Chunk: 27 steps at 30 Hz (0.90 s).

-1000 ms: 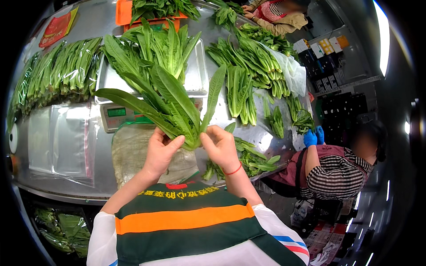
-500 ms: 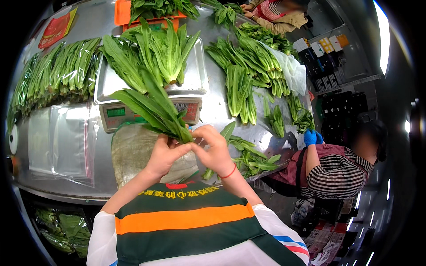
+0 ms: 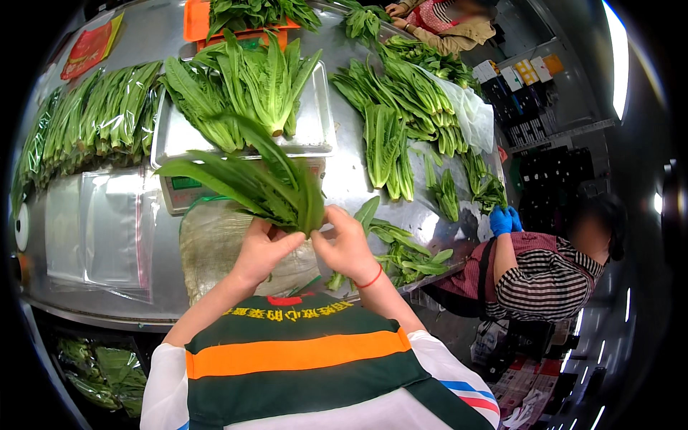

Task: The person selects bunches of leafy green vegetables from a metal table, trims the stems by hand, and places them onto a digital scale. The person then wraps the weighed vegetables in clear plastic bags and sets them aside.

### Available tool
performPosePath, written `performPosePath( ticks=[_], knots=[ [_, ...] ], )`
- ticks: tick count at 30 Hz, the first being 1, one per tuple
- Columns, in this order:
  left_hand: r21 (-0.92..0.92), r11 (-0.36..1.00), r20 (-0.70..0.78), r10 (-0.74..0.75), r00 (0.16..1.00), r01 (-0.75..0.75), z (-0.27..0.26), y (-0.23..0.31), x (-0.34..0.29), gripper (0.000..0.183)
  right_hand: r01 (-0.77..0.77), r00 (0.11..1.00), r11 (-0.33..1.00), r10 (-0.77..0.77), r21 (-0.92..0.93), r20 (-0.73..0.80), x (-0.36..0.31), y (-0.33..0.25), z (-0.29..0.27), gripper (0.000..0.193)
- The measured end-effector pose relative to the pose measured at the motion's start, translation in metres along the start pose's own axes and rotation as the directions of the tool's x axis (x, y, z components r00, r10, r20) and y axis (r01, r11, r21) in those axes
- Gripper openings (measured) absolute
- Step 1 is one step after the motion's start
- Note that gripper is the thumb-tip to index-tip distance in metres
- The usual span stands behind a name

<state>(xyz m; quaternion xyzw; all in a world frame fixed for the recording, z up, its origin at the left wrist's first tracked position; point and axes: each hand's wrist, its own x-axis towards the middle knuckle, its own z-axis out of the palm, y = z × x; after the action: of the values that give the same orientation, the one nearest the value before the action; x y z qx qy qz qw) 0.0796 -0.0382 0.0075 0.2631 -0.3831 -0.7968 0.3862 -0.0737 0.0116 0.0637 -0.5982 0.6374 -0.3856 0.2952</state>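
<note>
A green head of leaf lettuce (image 3: 272,190) is tilted in front of me, its leaves toward the far left and its stem end toward me. My left hand (image 3: 259,254) is closed around its base. With thumb and fingers bent, my right hand (image 3: 345,242) pinches at the right side of that base, on the outer leaf; the exact contact is partly hidden. Just beyond stands a digital scale (image 3: 185,195) with a metal tray (image 3: 319,115), where more lettuce heads (image 3: 269,93) lie. A pale woven sack (image 3: 215,251) is under my hands.
Bagged greens (image 3: 100,115) and clear plastic bags (image 3: 111,222) occupy the left. Lettuce piles (image 3: 387,150) and loose leaves (image 3: 408,258) spread to the right. A co-worker's blue-gloved hand (image 3: 504,221) handles greens at the right edge; another person (image 3: 448,25) works at the far side.
The lettuce has swung and its leaves are blurred, with an outer leaf now more upright at the right. My right hand has shifted slightly right and its fingers have moved down the base.
</note>
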Motion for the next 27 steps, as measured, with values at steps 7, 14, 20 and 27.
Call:
performPosePath(
  ticks=[7,14,20,27],
  knots=[
    [-0.157,0.986,-0.035,0.056,0.998,-0.061,-0.003,-0.001,0.009,0.051,-0.220,0.959,0.762,0.284,0.610,-0.009,-0.004,0.011,0.006,0.017],
    [-0.351,0.936,-0.006,0.025,1.000,-0.025,0.001,0.006,0.007,0.041,-0.147,0.929,0.549,0.362,0.823,-0.076,-0.007,0.020,-0.001,0.023],
    [-0.084,0.993,-0.067,0.077,0.995,-0.083,0.002,0.003,0.004,0.044,-0.127,0.975,0.625,0.221,0.771,-0.018,-0.006,0.012,0.001,0.036],
    [-0.189,0.981,0.030,-0.031,0.999,0.036,-0.002,0.003,0.001,0.051,-0.197,0.922,0.481,0.387,0.854,-0.005,-0.009,0.016,-0.007,0.018]
  ],
)
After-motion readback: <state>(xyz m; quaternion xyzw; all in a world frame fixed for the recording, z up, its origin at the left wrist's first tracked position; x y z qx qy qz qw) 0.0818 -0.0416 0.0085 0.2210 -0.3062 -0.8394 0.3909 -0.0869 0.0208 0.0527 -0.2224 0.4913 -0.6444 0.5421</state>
